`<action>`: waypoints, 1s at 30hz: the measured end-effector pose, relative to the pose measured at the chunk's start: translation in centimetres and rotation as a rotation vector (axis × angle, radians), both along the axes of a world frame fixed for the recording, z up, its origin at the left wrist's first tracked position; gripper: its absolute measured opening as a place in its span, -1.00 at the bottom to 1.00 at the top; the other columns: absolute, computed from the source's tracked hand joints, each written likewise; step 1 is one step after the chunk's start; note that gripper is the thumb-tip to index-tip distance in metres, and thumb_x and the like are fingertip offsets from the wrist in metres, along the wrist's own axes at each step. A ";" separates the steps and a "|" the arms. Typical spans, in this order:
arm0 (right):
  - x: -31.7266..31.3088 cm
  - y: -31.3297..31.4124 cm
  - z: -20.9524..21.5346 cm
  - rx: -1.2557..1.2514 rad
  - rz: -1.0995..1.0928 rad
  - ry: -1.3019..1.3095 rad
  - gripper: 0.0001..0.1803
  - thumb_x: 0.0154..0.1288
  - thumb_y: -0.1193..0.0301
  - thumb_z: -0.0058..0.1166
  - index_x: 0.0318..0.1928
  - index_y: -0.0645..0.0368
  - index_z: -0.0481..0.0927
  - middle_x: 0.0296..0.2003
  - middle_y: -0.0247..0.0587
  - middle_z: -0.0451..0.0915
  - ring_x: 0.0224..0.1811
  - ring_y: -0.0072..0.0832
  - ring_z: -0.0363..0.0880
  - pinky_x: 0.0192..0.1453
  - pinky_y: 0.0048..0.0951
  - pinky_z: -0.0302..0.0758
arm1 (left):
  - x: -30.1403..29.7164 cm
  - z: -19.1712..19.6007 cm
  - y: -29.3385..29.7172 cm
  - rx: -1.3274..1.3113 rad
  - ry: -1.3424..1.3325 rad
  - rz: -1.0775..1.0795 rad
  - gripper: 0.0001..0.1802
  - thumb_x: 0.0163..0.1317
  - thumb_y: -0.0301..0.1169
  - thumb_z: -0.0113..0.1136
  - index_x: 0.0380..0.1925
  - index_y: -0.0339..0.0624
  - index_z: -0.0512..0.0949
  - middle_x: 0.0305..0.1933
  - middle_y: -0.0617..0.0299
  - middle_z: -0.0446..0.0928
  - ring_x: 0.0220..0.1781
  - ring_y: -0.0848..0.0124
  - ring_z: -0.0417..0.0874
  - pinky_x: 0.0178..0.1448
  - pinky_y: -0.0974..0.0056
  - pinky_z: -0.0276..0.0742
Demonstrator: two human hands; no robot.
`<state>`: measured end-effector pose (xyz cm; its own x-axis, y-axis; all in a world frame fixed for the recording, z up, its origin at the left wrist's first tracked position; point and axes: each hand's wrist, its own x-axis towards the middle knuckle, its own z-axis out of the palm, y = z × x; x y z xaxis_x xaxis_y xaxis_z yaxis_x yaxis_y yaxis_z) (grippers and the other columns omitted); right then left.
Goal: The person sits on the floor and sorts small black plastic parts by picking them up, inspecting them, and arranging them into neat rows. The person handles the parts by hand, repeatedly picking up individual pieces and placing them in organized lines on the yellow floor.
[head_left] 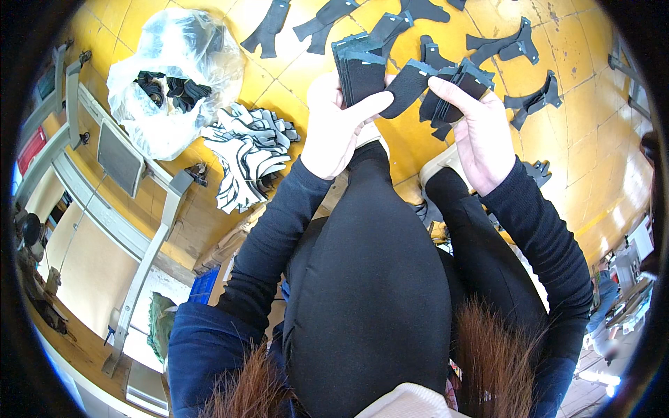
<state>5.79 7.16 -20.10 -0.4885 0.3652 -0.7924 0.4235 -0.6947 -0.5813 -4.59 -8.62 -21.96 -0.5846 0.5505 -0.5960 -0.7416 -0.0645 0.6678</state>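
Observation:
My left hand is closed round a stack of black knit pieces with greyish edge bands, its thumb pressed across the lower edge. Closed on a second, fanned-out bunch of similar black knit pieces, my right hand is level with it on the right. One single black knit piece bridges the gap, its lower end by my left thumb and its upper end near my right thumb. Both hands are above the yellow floor, in front of my knees. The fingers behind the stacks are mostly hidden.
Several dark, sock-like pieces are spread over the yellow tiled floor. On the left lie a bundle of white-and-black fabric strips and a clear plastic bag with dark pieces inside. A grey metal frame stands at far left.

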 end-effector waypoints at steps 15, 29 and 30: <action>-0.5 0.3 1.3 -0.045 0.012 -0.046 -0.73 0.22 0.39 0.19 -0.10 0.24 0.60 -0.16 -0.30 0.62 -0.04 -0.56 0.48 0.14 -0.49 0.31 | -1.9 -3.8 -1.8 -0.134 0.136 0.166 -0.58 0.09 -0.59 0.25 -0.02 -0.24 0.43 -0.12 0.20 0.57 -0.13 0.42 0.62 -0.05 0.37 0.57; -0.4 0.4 1.2 -0.067 -0.039 0.018 -0.77 0.28 0.46 0.04 -0.13 0.31 0.63 -0.19 -0.21 0.65 -0.18 -0.57 0.59 -0.06 -0.60 0.44 | -16.5 -17.4 -6.6 -0.431 0.436 0.177 -0.65 -0.04 -0.65 0.34 -0.21 -0.25 0.49 -0.26 0.18 0.62 -0.27 0.42 0.65 -0.20 0.32 0.60; -0.5 0.4 1.2 -0.066 -0.041 0.012 -0.77 0.27 0.46 0.05 -0.13 0.31 0.63 -0.20 -0.21 0.65 -0.18 -0.57 0.59 -0.06 -0.60 0.44 | -16.9 -18.0 -6.5 -0.424 0.438 0.162 -0.66 -0.05 -0.66 0.34 -0.22 -0.26 0.50 -0.27 0.17 0.62 -0.28 0.43 0.65 -0.22 0.33 0.60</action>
